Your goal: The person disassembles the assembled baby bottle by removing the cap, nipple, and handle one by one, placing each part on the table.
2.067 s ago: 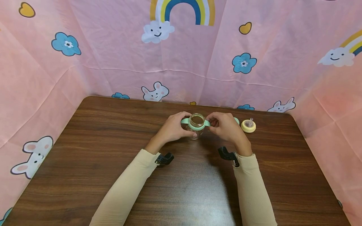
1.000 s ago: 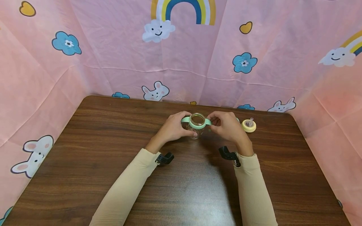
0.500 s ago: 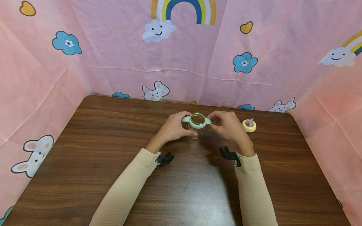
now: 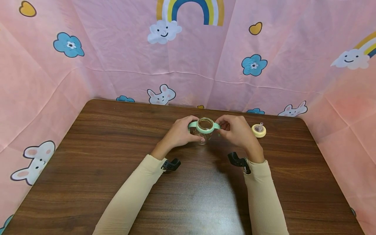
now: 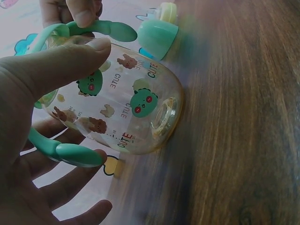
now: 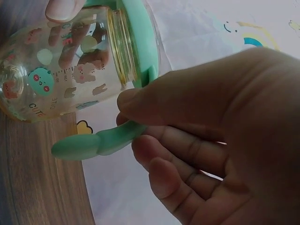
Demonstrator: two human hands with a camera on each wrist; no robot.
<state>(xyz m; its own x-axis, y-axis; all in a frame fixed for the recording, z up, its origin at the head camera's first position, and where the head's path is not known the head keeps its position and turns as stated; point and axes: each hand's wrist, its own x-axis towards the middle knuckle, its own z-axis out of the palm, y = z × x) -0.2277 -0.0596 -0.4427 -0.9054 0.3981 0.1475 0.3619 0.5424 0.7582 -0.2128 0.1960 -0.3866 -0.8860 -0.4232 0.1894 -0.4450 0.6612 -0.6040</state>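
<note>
A clear amber baby bottle with printed animal faces stands near the table's far side, its mouth uncovered. Around its neck sits a green handle ring, with one curved handle on each side. My left hand holds the bottle from the left, thumb on its wall and fingers around the left handle. My right hand pinches the right handle close to the ring between thumb and fingers. In the head view the hands partly hide the bottle body.
A yellow nipple collar with a clear teat stands right of my right hand. Beside it, in the left wrist view, is a green bottle cap, hidden in the head view. A pink printed cloth hangs behind the brown wooden table.
My right hand has shifted slightly right with the right handle, and it now covers the green cap in the head view. My left hand has kept its hold on the bottle.
</note>
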